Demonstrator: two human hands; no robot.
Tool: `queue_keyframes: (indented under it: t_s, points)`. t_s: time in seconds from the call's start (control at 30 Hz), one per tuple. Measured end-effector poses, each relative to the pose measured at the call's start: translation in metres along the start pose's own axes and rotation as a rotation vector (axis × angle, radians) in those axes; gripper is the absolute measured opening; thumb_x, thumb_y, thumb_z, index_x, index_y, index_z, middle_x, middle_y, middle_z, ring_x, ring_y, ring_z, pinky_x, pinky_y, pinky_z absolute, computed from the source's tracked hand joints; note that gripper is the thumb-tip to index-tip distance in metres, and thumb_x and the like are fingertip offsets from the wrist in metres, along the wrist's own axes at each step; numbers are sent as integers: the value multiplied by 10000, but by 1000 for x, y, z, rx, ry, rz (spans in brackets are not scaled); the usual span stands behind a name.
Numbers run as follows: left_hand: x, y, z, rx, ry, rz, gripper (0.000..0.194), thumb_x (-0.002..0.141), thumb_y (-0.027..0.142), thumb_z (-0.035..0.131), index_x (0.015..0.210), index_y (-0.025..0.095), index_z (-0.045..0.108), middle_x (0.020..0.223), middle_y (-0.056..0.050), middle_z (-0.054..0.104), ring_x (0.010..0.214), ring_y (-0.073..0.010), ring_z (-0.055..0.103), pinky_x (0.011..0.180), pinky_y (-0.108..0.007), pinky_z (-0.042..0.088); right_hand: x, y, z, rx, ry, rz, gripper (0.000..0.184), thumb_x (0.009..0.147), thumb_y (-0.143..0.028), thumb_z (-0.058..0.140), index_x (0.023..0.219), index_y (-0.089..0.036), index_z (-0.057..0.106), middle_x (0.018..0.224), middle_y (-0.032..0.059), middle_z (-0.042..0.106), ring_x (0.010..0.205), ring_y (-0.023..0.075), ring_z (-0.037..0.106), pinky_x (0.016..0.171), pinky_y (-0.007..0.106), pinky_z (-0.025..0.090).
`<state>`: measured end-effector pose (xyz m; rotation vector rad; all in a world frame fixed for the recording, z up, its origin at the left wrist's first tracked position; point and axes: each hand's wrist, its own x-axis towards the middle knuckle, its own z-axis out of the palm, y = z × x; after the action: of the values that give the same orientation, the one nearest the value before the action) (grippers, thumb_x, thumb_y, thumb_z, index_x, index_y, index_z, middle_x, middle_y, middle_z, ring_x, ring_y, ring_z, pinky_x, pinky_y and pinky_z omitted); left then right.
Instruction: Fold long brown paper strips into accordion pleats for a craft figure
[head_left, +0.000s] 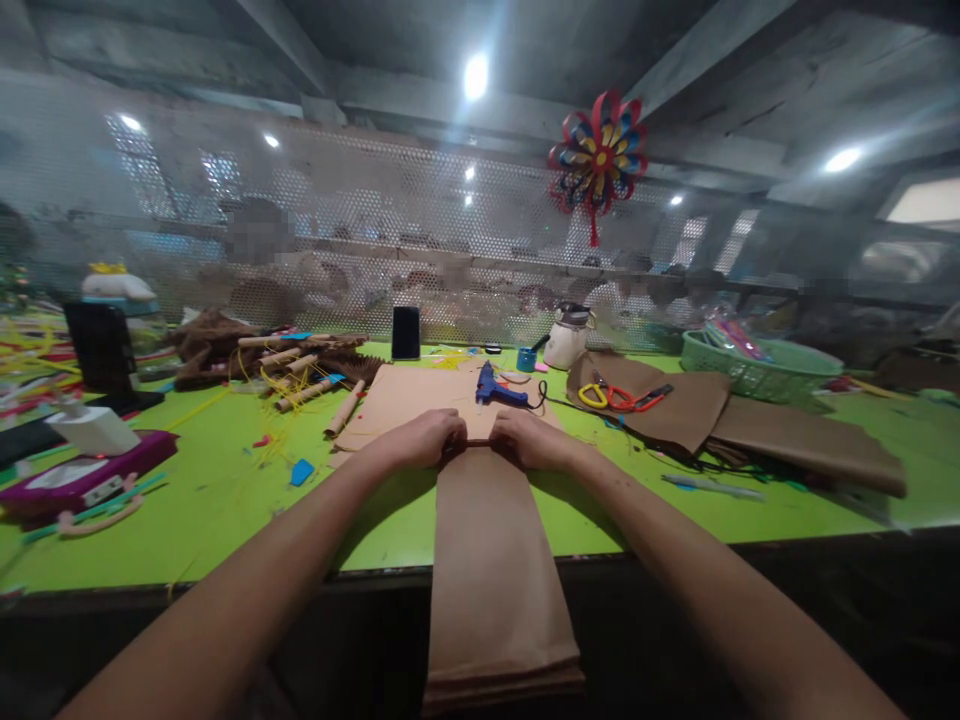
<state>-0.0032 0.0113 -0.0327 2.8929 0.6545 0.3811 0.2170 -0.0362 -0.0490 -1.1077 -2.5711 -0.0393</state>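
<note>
A long strip of brown kraft paper (491, 560) runs from between my hands down over the table's front edge, its lower end showing several layers. At its far end, my left hand (439, 436) is closed on the left corner and my right hand (517, 436) on the right corner. A narrow folded edge shows between the fingers. Just beyond, a blue glue gun (496, 388) lies on a tan board (405, 395). Both thumbs and most fingertips are hidden by the backs of the hands.
Left are a purple power strip (97, 475) with a white charger, a phone on a stand (101, 350) and rolled paper tubes (296, 380). Right are scissors (637, 398) on brown paper (675, 420), a cutter knife (712, 487), and a green basket (765, 362). A white jug (566, 340) stands behind.
</note>
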Motion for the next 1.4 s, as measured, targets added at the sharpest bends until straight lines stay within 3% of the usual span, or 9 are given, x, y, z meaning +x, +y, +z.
queue_keyframes:
  t_s: [0.3,0.57,0.77,0.83,0.9,1.0,1.17,1.4]
  points:
    - [-4,1,-1,20,-6,-49,306,558,-1,437,756,162,603,762,-24,533,654,-121,479,580,-201,342,-2,-4,4,-90,22,-3,175,716,-51,521,850,-132,599,850,63,537,826,160,443,706,252,339]
    - [-13,12,-10,72,1,-136,233,651,99,489,820,183,626,803,-51,551,729,-156,508,629,-221,362,-3,-15,4,-212,67,57,63,723,-102,546,761,-130,587,787,57,530,766,153,437,661,252,326]
    - [-15,15,-14,-12,113,-200,206,671,163,463,773,173,642,771,-48,568,700,-155,495,609,-231,345,3,-22,3,-278,115,96,98,720,-66,516,733,-130,588,780,63,532,791,166,457,652,256,343]
    - [-14,14,-15,-101,138,-245,203,723,231,439,676,144,617,667,-33,550,630,-142,473,572,-235,324,5,-29,0,-290,173,114,107,728,-64,505,757,-130,584,824,78,537,831,178,456,672,265,354]
    - [-12,12,-14,-236,157,-326,389,818,360,327,599,135,556,534,-2,470,527,-121,411,515,-236,289,8,-37,-3,-296,224,121,107,745,-75,490,765,-133,578,840,83,539,843,187,451,693,279,362]
    - [-9,9,-10,-362,196,-378,458,800,506,329,549,148,465,515,22,394,508,-107,344,480,-232,245,10,-46,-3,-311,257,117,109,752,-82,479,763,-135,574,843,83,544,826,195,445,709,298,371]
    - [-7,10,-8,-535,59,-446,439,690,575,456,534,166,425,517,32,341,489,-100,281,451,-230,205,11,-50,0,-329,259,132,118,721,-76,492,776,-126,583,883,101,539,848,217,434,722,314,375]
    - [-4,13,-22,-599,5,-344,439,711,555,446,534,153,428,527,35,333,519,-97,266,475,-222,209,11,-61,-8,-359,319,173,98,731,-84,492,776,-131,565,851,91,523,813,206,411,706,315,355]
